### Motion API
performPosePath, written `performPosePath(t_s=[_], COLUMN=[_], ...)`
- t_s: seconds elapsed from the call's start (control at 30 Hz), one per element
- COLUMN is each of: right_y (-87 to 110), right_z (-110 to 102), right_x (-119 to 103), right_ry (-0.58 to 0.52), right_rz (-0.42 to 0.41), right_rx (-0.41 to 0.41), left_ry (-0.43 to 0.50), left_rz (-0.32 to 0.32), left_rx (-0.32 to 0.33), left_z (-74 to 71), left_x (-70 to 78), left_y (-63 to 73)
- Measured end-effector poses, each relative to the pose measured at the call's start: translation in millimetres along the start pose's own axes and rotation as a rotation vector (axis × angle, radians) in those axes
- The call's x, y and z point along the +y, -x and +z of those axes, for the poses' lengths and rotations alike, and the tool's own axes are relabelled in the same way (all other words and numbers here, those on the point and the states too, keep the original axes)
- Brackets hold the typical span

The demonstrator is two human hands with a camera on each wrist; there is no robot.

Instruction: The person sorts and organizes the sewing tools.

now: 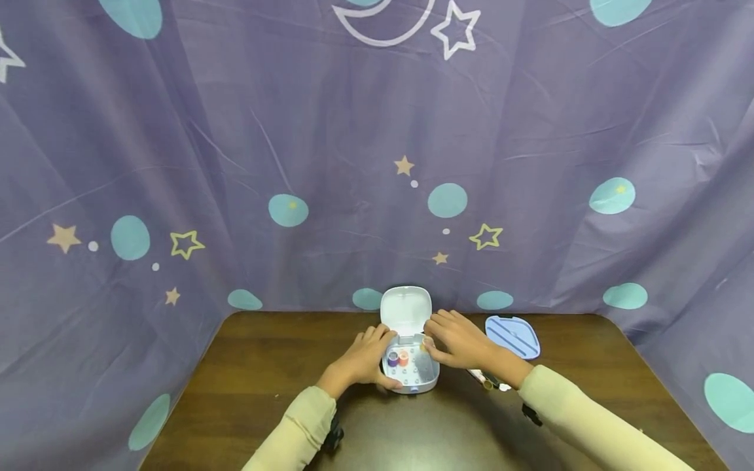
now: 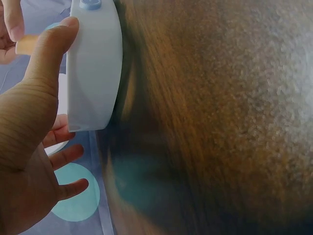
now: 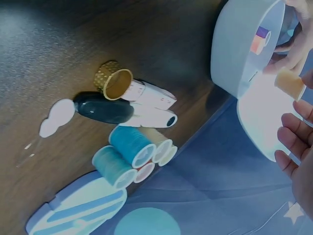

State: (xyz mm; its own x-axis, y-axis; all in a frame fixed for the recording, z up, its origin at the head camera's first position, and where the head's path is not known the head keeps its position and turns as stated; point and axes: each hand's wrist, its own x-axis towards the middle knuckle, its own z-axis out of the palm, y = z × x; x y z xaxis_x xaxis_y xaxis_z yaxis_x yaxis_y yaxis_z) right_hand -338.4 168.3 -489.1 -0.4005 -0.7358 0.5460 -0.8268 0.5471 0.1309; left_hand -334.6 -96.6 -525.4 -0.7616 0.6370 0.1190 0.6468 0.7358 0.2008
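Note:
A small white sewing box [image 1: 415, 388] stands on the table with its hinged lid [image 1: 406, 307] raised at the back. My left hand [image 1: 365, 356] holds the box by its left side, thumb on the front rim and the other fingers spread toward the hinge. Between the thumb and fingers of my right hand [image 1: 459, 340] is a yellow-orange thread spool [image 3: 288, 84], pinched over the box's back right part. Inside, a purple spool [image 1: 393, 359] and a peach-orange spool [image 1: 403, 358] stand side by side at the left, among several short pegs.
Right of the box lies a light blue tray [image 1: 512, 337] with slanted ribs. Nearby are teal and blue spools [image 3: 132, 146] with others, a gold thimble [image 3: 113, 81], a glossy dark oval item [image 3: 104, 107] and a flat white piece [image 3: 56, 117]. A purple curtain [image 1: 330, 261] hangs behind the table.

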Motion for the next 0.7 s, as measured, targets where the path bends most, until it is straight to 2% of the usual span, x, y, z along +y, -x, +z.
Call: performPosePath(t_s=[0.2, 0.4, 0.7], right_y=[-4.2, -9.7, -12.8], right_z=[3.7, 5.3, 8.3], right_x=[-2.1, -3.5, -7.2], right_ry=[0.025, 0.056, 0.171], right_rz=[-0.028, -0.033, -0.096], right_rx=[-0.016, -0.092, -0.138], left_ry=[-0.014, -0.005, -0.033], left_rz=[0.008, 0.0, 0.012], left_rx=[0.012, 0.005, 0.028], left_z=[1.6, -0.3, 3.9], left_x=[-0.5, -1.0, -0.6], left_y=[0.9, 1.2, 0.5])
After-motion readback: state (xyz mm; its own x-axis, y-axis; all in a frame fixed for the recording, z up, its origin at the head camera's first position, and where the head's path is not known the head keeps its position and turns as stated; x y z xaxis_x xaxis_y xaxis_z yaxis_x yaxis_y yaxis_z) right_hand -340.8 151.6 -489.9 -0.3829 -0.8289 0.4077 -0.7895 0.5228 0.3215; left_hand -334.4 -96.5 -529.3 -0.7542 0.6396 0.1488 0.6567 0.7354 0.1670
